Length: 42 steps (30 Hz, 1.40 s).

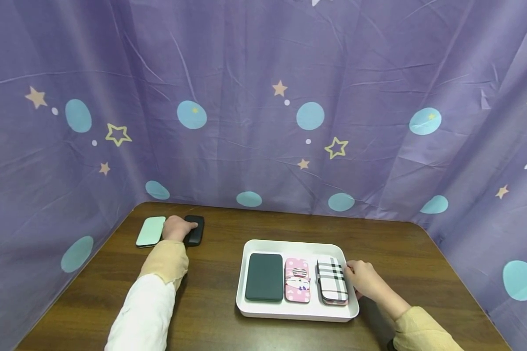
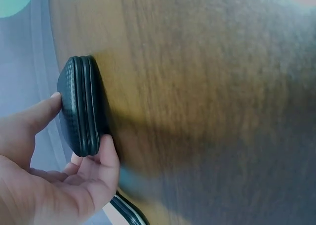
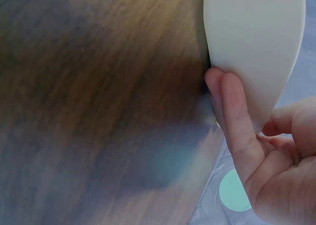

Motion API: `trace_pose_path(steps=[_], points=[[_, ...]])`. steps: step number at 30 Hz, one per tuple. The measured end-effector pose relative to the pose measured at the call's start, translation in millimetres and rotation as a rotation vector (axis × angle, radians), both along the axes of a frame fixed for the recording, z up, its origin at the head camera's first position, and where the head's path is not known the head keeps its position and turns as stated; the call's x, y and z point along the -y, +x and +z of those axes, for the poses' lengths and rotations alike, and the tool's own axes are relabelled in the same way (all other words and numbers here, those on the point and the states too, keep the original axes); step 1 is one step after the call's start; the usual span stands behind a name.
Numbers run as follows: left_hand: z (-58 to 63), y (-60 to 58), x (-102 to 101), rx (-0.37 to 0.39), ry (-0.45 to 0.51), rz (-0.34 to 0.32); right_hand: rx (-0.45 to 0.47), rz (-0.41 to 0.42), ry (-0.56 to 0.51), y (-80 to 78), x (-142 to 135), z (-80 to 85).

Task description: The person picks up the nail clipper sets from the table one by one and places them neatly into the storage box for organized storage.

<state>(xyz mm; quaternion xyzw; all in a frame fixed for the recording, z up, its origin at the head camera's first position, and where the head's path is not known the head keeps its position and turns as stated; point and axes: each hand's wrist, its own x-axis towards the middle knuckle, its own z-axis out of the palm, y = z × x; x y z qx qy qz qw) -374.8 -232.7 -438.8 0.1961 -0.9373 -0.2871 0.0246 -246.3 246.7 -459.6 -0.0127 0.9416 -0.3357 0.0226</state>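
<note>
At the back left of the table, my left hand (image 1: 175,228) pinches a small black case (image 1: 195,231) with rounded ends. In the left wrist view the thumb lies on the textured top of the case (image 2: 81,106), and the fingers reach round its lower end and underside. My right hand (image 1: 362,278) holds the right side of a white tray (image 1: 298,312); in the right wrist view its fingers (image 3: 234,106) lie along the outer wall, thumb near the rim. Inside the tray are a dark green flat case (image 1: 265,277), a pink dotted case (image 1: 297,280) and a plaid case (image 1: 332,279).
A mint green case (image 1: 151,231) lies just left of my left hand. The brown wooden table (image 1: 211,292) stretches between the black case and the tray. Behind it and at both sides hangs a purple curtain (image 1: 254,146) with stars and blue spots.
</note>
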Motion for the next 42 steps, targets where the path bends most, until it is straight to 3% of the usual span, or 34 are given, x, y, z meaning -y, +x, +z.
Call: trace_pose_path(steps=[7,10,15,20,29,42], points=[[-5.8,-8.4,10.5,0.032,0.048,-0.019,0.005,0.016,-0.005,0.2,0.5,2.2],[-3.8,-6.6,10.3,0.033,0.077,-0.003,0.011,0.014,-0.007,0.7,0.6,2.9],[-0.6,-2.4,9.8,0.043,0.219,0.022,0.009,0.011,-0.005,1.0,0.4,2.6],[-4.8,-4.1,14.2,0.039,0.348,0.037,-0.002,0.018,-0.010,0.5,-0.1,1.8],[-7.4,-2.1,16.5,0.014,0.445,0.086,-0.003,0.023,-0.005,-0.2,0.0,1.2],[-10.0,1.0,18.2,-0.006,0.610,0.106,-0.006,0.021,-0.007,-0.2,-0.8,1.1]])
